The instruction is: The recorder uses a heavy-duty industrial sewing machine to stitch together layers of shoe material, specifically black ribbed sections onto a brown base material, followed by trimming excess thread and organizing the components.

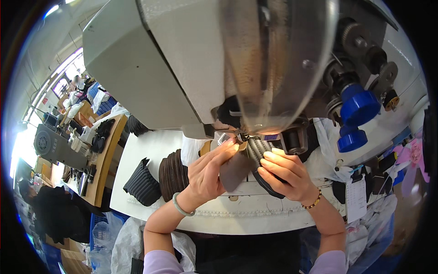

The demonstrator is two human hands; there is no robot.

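Sewing-machine head (pixel 146 68), cut off above, hides the far end of ribbed fabric (pixel 259 150); left hand (pixel 207 172) pinches a brown piece (pixel 237 171), right hand (pixel 289 177) touches the fabric, grip unclear.

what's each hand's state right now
Left hand: closed, holding a flat brown piece.
Right hand: touching a ribbed grey piece; grip can't be told.

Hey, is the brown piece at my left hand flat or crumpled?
Flat: the brown piece at the left hand shows a smooth, uncreased face.
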